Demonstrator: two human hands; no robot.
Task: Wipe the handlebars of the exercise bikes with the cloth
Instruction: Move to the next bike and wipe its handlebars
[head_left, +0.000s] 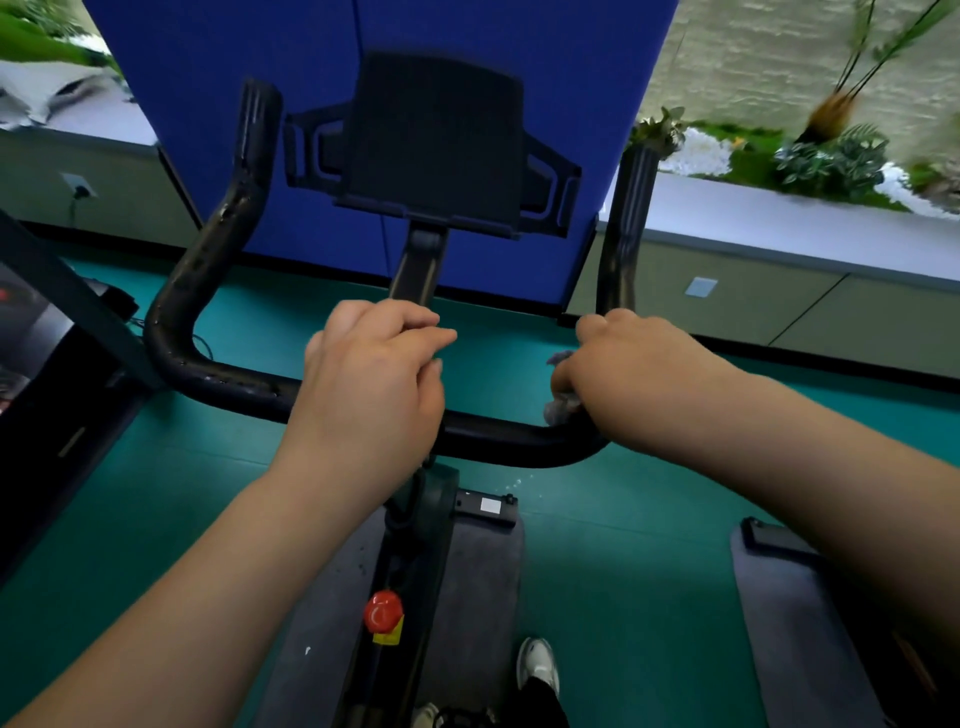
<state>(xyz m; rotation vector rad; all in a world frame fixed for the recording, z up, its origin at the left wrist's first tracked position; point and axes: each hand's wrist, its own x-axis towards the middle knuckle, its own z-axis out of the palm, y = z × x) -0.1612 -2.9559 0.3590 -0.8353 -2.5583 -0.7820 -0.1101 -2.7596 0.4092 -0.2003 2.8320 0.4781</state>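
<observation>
Left hand (371, 374) gripping black handlebar (218, 382), right hand (631, 379) pressing grey cloth (561, 402) on it

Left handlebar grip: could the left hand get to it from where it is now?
Probably yes. The left hand rests on the handlebar centre, holding nothing visible, and the bar toward the left handlebar grip looks unobstructed.

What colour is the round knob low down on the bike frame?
Red, with a yellow label just beneath it. The knob shows clearly in the head view, below the handlebar.

Black handlebar (244, 382), grey cloth (561, 402), red knob (383, 611)
</observation>
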